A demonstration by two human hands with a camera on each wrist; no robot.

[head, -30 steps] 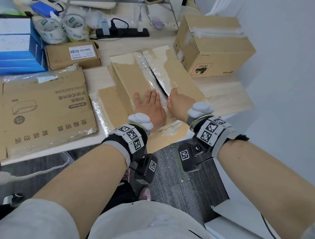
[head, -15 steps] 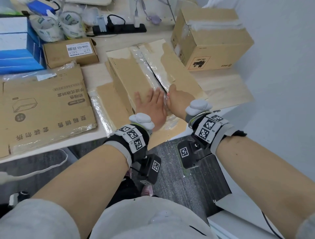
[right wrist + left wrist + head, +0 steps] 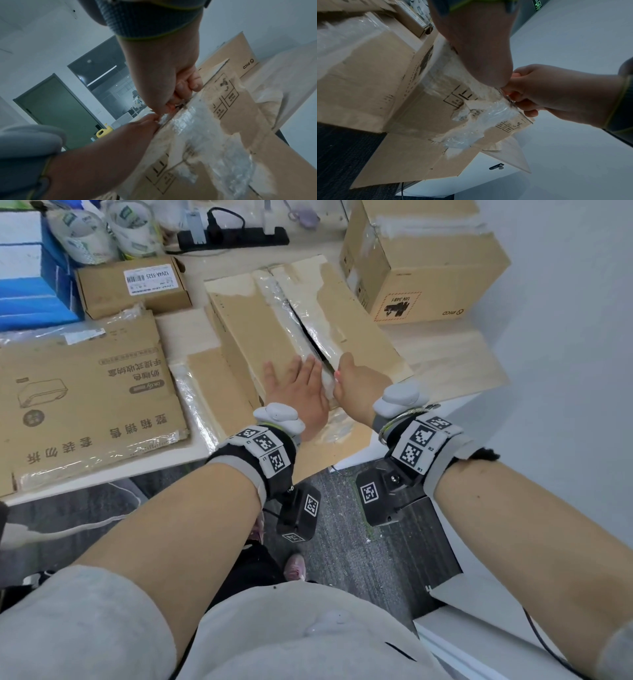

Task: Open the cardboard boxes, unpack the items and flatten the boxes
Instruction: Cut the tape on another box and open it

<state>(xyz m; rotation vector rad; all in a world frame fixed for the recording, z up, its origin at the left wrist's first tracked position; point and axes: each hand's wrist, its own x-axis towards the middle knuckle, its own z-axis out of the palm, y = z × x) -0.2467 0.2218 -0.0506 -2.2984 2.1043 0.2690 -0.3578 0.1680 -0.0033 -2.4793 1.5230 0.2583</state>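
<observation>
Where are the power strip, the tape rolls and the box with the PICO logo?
Power strip [image 3: 236, 237], head view, middle of its black body.
Tape rolls [image 3: 137, 229], head view, side of the right roll.
PICO box [image 3: 442, 265], head view, its top face.

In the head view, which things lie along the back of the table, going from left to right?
Blue boxes → tape rolls → black power strip → large closed cardboard box.
</observation>
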